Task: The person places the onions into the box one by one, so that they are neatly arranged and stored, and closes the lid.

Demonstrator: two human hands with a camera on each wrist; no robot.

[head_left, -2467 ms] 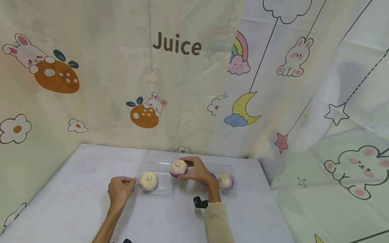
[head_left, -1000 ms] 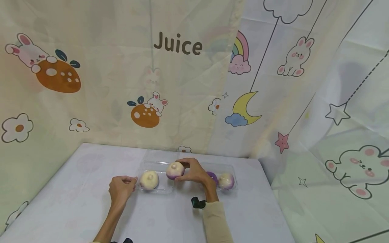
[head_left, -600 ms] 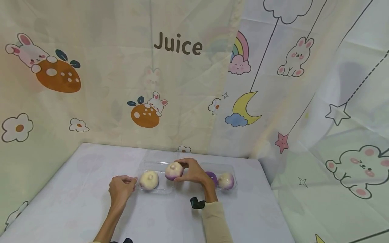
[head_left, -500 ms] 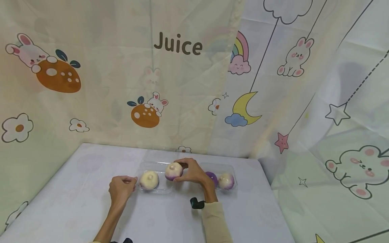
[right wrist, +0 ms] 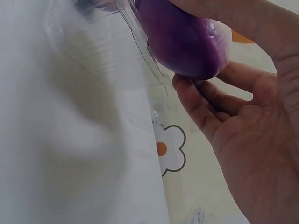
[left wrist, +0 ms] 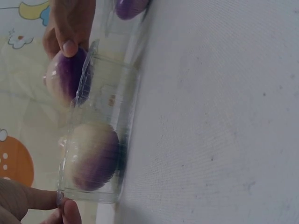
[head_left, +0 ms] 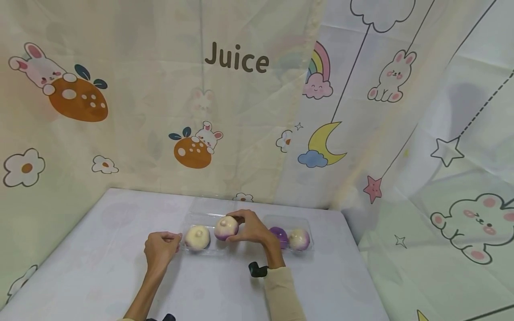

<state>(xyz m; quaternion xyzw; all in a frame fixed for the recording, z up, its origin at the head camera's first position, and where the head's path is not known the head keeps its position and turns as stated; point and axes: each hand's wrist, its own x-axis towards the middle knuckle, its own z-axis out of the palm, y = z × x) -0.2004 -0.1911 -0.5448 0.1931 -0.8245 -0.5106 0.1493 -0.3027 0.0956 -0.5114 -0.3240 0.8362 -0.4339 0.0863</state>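
Note:
My right hand (head_left: 250,227) grips a round purple-and-cream turnip-like vegetable (head_left: 226,228) between thumb and fingers. It hangs over the right half of an opened clear plastic box (head_left: 206,253), its nub facing up. In the left wrist view its purple underside dips just past the box's rim. Another such vegetable (left wrist: 96,156) sits in the box's left half. Finger and thumb of my left hand (head_left: 159,249) pinch the box's rim at its left end. The right wrist view shows the held vegetable's glossy purple side (right wrist: 182,42) close to the plastic edge.
To the right stands a second clear plastic box (head_left: 307,221) with a purple vegetable (head_left: 279,237) and a cream-and-purple one (head_left: 299,240). The first box's lid (head_left: 213,205) leans back toward the printed curtain (head_left: 140,133). Both boxes rest on a white table (head_left: 225,290).
My right hand has carried the vegetable leftward and slightly lower, over the left box. More of the purple vegetable in the right box shows. My left hand stays at the box's edge.

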